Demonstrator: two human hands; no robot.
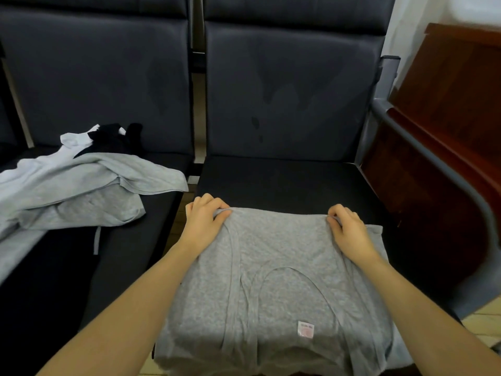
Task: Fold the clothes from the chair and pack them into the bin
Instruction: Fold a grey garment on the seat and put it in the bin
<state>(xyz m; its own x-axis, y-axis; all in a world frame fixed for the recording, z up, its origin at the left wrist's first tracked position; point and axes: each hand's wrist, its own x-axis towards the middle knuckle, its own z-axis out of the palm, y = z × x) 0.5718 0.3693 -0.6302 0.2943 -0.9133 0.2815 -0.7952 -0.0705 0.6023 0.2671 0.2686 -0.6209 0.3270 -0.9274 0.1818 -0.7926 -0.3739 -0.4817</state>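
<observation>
So the grey tank top (276, 272) is spread on the right chair seat (284, 177), hanging off the front edge toward me. Left hand (206, 218) and right hand (347, 229) each pinch a corner of its far folded edge, fingers curled into the cloth. It's thin soft jersey, light and floppy, so I'd guess it sags anywhere it isn't held; those 2 corners look like the right grab. Long axis runs front to back, neckline and label (305, 329) nearest me. Unfolded pile of clothes (70, 185) waits on the left seat. No bin in view.
</observation>
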